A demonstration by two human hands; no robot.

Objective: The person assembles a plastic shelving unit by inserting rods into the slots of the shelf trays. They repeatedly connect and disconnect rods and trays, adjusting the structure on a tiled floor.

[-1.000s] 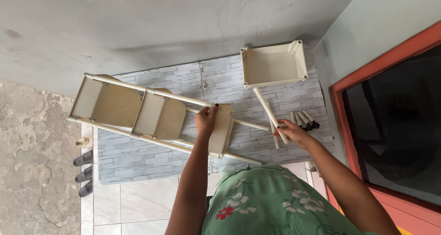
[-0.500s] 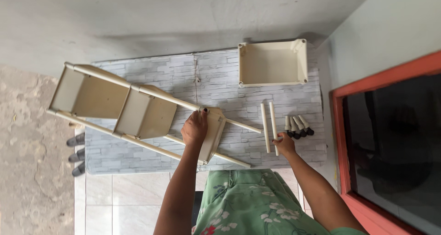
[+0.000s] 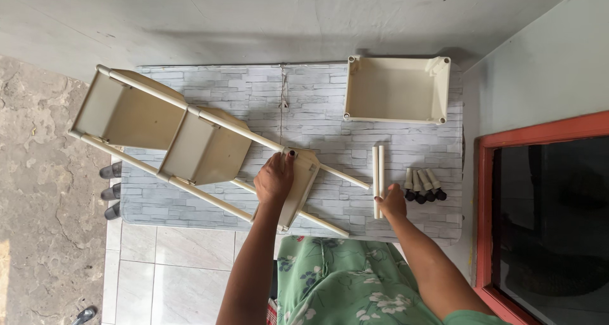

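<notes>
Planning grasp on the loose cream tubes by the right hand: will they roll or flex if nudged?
The two cream tubes look round and smooth, so they would probably roll sideways on the flat mat. They appear rigid and likely light. The right hand touches their near ends.

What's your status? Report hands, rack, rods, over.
Left hand grips the cream rack at its end tray. Right hand rests on two loose rods. Spare tray and short legs lie apart.
</notes>
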